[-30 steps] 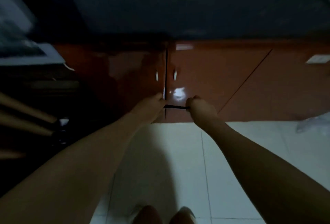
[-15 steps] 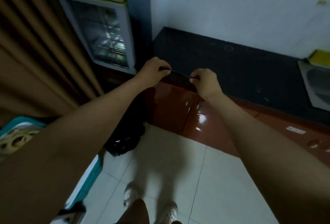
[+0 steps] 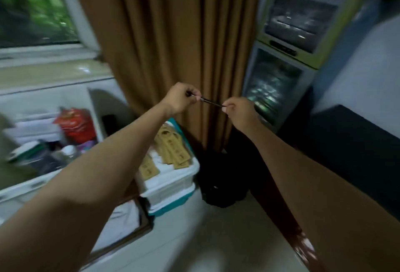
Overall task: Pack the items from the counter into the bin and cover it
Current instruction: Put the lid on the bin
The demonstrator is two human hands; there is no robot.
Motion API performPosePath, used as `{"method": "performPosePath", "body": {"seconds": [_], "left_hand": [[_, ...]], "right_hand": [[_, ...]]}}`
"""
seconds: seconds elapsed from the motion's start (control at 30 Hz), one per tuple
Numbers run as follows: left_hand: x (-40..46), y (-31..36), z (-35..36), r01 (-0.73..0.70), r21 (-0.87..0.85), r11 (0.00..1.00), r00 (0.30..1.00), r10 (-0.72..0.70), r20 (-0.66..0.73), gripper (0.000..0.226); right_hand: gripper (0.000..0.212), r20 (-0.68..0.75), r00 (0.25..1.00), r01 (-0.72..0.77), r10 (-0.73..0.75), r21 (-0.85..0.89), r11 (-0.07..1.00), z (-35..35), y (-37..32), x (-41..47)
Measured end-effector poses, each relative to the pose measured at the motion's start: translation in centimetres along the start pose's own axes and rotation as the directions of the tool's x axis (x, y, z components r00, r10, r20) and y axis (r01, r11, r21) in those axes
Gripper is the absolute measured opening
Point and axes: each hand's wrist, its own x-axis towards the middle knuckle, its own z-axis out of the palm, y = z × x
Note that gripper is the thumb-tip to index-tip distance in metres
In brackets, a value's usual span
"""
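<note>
- No text, brand or number can be read anywhere.
- The tan cards (image 3: pixel 171 152) on the white bin (image 3: pixel 173 187) carry dark printed marks, too blurred to make out.
- The red bag (image 3: pixel 75 125) shows pale print, also unreadable.
- The dark panel on the cabinet (image 3: pixel 283 47) is blurred.

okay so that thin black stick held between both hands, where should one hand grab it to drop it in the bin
Grip the thin black stick near its middle, the bare stretch between the left hand and right hand, which pinch its ends. Coming from above seems best: it lies nearly level, tilted slightly down to the right, so a pinch across it should balance.
</note>
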Motion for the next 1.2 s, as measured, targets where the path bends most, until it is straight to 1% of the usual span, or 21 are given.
{"method": "performPosePath", "body": {"seconds": [0.07,0.17,0.23,0.3,0.37,0.43,0.47,0.53,0.67,0.73,0.77,0.8,0.9,0.93,0.97,1.03,1.1,1.17,1.2], "left_hand": [[-2.3,-3.7,-5.4,0.054,0.046,0.997,0.996,-0.051,-0.067,0.012],[-6.7,-9.5,-13.4,0.149,0.085,0.985,0.979,-0.135,-0.155,0.011],[-10.0,-13.3,-18.2,0.212,0.099,0.972,0.96,-0.189,-0.205,0.011],[-13.1,-16.8,-22.2,0.288,0.115,0.951,0.937,-0.255,-0.24,0.014],[-15.7,-19.6,-25.0,0.353,0.171,0.92,0.921,-0.309,-0.238,0.018],[-17.5,-22.0,-26.8,0.378,0.219,0.9,0.92,-0.337,-0.202,0.02],[-18.1,-22.9,-27.4,0.383,0.234,0.894,0.92,-0.347,-0.179,0.021],[-19.0,-24.8,-28.0,0.404,0.253,0.879,0.915,-0.384,-0.125,0.019],[-20.0,-28.3,-27.4,0.469,0.265,0.843,0.876,-0.482,-0.017,0.019],[-20.2,-29.9,-26.7,0.492,0.244,0.836,0.858,-0.513,0.029,0.02],[-20.4,-30.7,-26.3,0.509,0.25,0.824,0.842,-0.537,0.056,0.022],[-20.5,-31.5,-25.9,0.526,0.264,0.808,0.821,-0.564,0.089,0.023],[-20.7,-33.9,-24.3,0.584,0.307,0.751,0.739,-0.649,0.18,0.024],[-20.7,-34.7,-23.7,0.61,0.31,0.73,0.71,-0.677,0.196,0.024],[-20.7,-35.5,-23.0,0.636,0.308,0.708,0.681,-0.702,0.208,0.024],[-20.5,-36.5,-21.8,0.689,0.302,0.659,0.625,-0.751,0.211,0.023],[-20.5,-37.4,-20.6,0.739,0.289,0.608,0.572,-0.794,0.208,0.022],[-20.8,-38.0,-19.2,0.731,0.328,0.598,0.545,-0.802,0.245,0.024],[-21.1,-38.2,-18.4,0.714,0.361,0.6,0.528,-0.8,0.285,0.026]], "right_hand": [[0.018,0.049,0.997,0.064,-0.066,0.046,0.997,4.0,-4.8,1.4],[0.018,0.146,0.98,0.116,-0.136,0.138,0.984,10.5,-12.6,2.9],[0.017,0.214,0.961,0.133,-0.177,0.205,0.97,14.9,-17.7,3.4],[0.019,0.283,0.938,0.119,-0.202,0.285,0.951,19.0,-22.0,3.5],[0.018,0.314,0.931,0.063,-0.187,0.368,0.928,22.9,-25.3,3.4],[0.018,0.32,0.932,0.011,-0.168,0.441,0.898,26.3,-27.5,3.5],[0.018,0.335,0.927,0.003,-0.171,0.446,0.895,27.6,-28.1,3.4],[0.02,0.418,0.893,-0.017,-0.167,0.401,0.916,29.7,-28.8,3.2],[0.016,0.617,0.777,-0.072,-0.124,0.282,0.957,33.0,-28.0,3.3],[0.016,0.684,0.722,-0.063,-0.105,0.216,0.974,34.6,-27.4,3.7],[0.016,0.728,0.679,-0.051,-0.094,0.175,0.983,35.4,-27.2,3.9],[0.017,0.778,0.623,-0.04,-0.079,0.133,0.99,36.2,-26.9,4.1],[0.02,0.909,0.417,-0.049,-0.026,0.051,0.997,38.9,-25.5,4.6],[0.02,0.93,0.367,-0.012,-0.011,0.016,1.0,39.8,-25.0,4.7],[0.021,0.943,0.332,0.053,-0.008,-0.011,0.999,40.7,-24.6,5.1],[0.024,0.957,0.285,0.212,-0.048,-0.014,0.977,42.6,-23.9,5.9],[0.024,0.967,0.234,0.384,-0.102,0.004,0.923,44.5,-23.3,6.3],[0.024,0.976,0.183,0.497,-0.117,0.011,0.868,46.1,-22.5,6.0],[0.024,0.985,0.145,0.514,-0.096,0.008,0.858,46.8,-22.0,5.8]]}}
